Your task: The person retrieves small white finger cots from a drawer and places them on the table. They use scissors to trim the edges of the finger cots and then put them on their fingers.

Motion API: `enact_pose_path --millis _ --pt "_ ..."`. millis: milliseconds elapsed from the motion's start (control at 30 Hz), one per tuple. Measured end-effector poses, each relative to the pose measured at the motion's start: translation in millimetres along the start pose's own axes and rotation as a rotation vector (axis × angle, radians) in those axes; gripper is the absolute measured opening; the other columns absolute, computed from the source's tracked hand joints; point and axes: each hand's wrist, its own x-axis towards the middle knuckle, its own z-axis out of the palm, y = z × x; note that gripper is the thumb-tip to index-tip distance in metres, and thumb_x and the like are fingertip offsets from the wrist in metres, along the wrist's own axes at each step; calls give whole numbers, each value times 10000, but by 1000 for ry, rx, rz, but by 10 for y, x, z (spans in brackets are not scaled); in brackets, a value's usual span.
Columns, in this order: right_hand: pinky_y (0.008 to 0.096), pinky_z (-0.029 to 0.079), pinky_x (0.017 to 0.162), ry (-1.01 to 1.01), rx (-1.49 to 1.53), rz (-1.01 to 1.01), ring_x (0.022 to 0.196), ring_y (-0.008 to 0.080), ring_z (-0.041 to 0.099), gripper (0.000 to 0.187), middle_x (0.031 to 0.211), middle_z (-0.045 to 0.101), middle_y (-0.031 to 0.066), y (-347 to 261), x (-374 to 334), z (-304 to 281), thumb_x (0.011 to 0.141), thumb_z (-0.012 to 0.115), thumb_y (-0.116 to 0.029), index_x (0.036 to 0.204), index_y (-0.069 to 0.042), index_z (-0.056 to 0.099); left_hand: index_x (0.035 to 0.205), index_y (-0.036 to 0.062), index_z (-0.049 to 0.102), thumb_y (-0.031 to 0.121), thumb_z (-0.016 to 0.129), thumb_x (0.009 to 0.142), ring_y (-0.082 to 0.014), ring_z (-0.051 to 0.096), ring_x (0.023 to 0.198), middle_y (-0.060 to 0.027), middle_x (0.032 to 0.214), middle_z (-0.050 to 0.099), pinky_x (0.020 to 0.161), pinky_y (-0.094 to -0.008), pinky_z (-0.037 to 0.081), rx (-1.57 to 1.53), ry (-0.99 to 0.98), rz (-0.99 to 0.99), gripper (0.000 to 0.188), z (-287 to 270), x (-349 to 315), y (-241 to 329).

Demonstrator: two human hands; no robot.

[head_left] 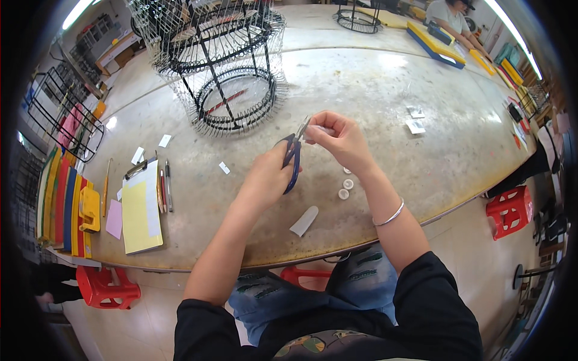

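My left hand grips a pair of scissors with dark blue handles, their blades pointing up and away from me. Close beside the blades, the fingertips of my right hand pinch a small whitish piece that looks like a finger cot, mostly hidden by the fingers. Whether the blades touch it, I cannot tell. Below my right wrist, rolled white finger cots lie on the table. An unrolled white finger cot lies flat nearer the table's front edge.
A black wire display rack hung with many small hooks stands beyond my left hand. To the left lie a clipboard, pens and coloured boards. Small packets rest at right. Another person sits at the far right.
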Motion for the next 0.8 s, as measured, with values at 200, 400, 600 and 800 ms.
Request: enact_pose_path --millis 200,400,600,800 --pt "206 479 665 -30 -43 16 749 49 584 164 817 632 9 -13 15 -11 853 650 -125 909 27 624 1195 21 558 44 480 845 -150 569 748 -82 822 658 664 -273 436 117 25 41 359 0 44 -128" --pt "206 490 688 -30 -70 9 767 44 587 156 817 632 8 6 14 5 857 644 -118 910 27 623 1201 17 556 37 476 850 -144 559 684 -81 843 670 614 -286 443 36 -35 -33 361 -56 28 -56" --pt "214 505 728 -77 40 28 778 57 602 157 852 639 21 46 0 25 871 638 -121 920 27 620 1189 16 551 66 499 877 -154 581 730 -80 866 672 630 -292 457 42 -32 -37 320 -38 19 -74" --pt "218 504 727 -76 -29 45 771 66 611 153 854 642 27 34 11 5 874 639 -126 907 22 620 1165 36 556 79 489 886 -171 590 774 -84 884 671 654 -301 462 146 13 28 289 -3 93 -174"
